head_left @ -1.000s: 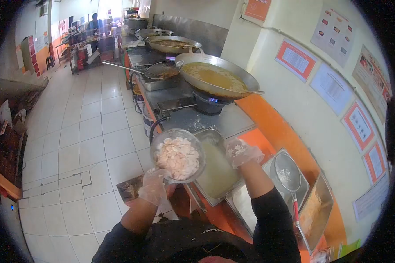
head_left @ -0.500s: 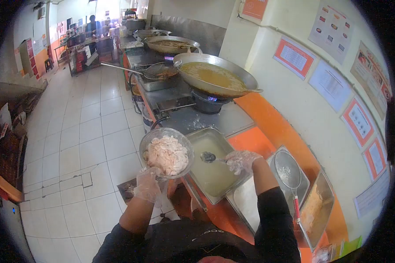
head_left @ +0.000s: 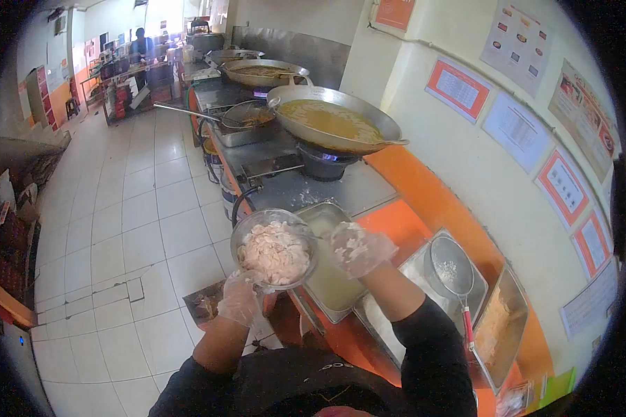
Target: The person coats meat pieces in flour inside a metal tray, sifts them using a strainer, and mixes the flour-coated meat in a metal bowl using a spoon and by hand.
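My left hand (head_left: 239, 299), in a clear plastic glove, grips the near rim of a bowl (head_left: 311, 267) heaped with pale, floured pieces (head_left: 275, 254). Beside it my right hand (head_left: 360, 251), also gloved and dusted with white clumps, is closed round a spoon (head_left: 318, 238) whose handle points left toward the bowl; the spoon's head is hard to make out at the bowl's right rim. Under my right hand lies a steel tray (head_left: 336, 317) of cloudy, pale liquid.
A large wok of oil (head_left: 330, 121) sits over a lit burner, with more woks behind. Right of my hands are a tray of white powder (head_left: 386, 326), a red-handled strainer (head_left: 451, 267) and a tray with orange-brown contents (head_left: 497, 333). A person (head_left: 141, 47) stands far back.
My right hand has moved left from the liquid tray to the bowl with the spoon. The bowl and my left hand have shifted slightly right since half a second ago.
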### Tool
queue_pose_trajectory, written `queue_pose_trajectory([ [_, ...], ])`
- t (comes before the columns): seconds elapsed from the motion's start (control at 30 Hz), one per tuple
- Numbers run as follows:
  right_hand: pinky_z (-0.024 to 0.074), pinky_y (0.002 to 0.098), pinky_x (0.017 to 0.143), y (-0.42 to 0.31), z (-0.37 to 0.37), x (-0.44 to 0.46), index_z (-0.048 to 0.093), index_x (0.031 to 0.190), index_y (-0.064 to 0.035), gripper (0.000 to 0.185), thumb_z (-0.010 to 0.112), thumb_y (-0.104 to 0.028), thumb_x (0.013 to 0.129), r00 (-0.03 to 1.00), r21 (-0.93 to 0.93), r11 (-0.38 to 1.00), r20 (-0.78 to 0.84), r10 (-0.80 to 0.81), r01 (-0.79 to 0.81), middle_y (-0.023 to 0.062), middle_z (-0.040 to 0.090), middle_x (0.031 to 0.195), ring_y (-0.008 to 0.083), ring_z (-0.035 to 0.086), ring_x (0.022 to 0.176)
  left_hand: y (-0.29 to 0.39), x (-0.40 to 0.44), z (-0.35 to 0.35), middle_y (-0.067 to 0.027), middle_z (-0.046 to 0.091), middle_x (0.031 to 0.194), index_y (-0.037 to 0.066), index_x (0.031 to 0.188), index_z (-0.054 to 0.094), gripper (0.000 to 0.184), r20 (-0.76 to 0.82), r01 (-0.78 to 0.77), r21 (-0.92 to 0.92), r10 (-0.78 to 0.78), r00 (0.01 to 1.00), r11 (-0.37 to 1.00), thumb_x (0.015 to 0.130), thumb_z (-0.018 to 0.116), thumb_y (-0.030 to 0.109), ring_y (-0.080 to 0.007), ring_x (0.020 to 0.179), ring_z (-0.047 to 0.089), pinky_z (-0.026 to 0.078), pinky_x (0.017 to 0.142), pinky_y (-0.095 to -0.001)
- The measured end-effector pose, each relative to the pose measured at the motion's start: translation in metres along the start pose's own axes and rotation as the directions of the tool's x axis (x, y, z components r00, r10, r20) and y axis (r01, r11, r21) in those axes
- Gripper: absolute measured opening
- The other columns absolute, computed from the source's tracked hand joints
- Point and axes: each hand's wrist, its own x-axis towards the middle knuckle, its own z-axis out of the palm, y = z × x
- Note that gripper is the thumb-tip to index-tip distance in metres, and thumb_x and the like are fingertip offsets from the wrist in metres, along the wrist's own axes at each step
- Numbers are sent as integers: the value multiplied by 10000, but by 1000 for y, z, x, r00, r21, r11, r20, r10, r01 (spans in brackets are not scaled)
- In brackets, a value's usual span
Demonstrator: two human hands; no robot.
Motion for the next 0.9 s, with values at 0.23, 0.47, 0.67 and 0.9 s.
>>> queue_pose_trajectory([
  [0.23, 444, 320, 690, 22, 2, 2, 581, 824, -103, 208, 418, -232, 821, 983, -354, 924, -162, 90, -143, 65, 600, 818, 204, 570, 808, 1, -3, -5, -98, 499, 1032, 87, 1142, 417, 457, -32, 79, 56, -77, 997, 995, 694, 503, 74, -261, 889, 534, 454, 650, -431],
  [0.47, 449, 355, 702, 82, 76, -20, 566, 999, -91, 293, 399, -261, 829, 905, -163, 982, 396, 155, -97, 83, 599, 903, 171, 565, 880, 4, -3, -16, -113, 541, 962, 11, 1036, 476, 322, -92, -5, -83, -3, 996, 997, 719, 531, 15, -239, 823, 561, 480, 706, -356],
  [0.67, 447, 307, 711, 109, 59, -27, 471, 1143, -53, 326, 382, -110, 834, 726, 633, 438, 684, 69, -638, 48, 590, 938, 145, 552, 855, 12, 3, -12, -85, 551, 947, 61, 1007, 500, 245, -80, 0, -39, -3, 997, 999, 763, 512, 57, -232, 856, 550, 483, 682, -340],
  [0.9, 428, 265, 783, 37, 4, -9, 505, 1118, -82, 315, 409, -91, 818, 979, 378, 925, 171, -109, 37, 39, 581, 986, 142, 544, 897, -7, 68, -68, -128, 543, 963, -23, 1023, 504, 325, 175, -288, 376, 238, 956, 881, 720, 555, 81, -254, 873, 548, 473, 720, -351],
])
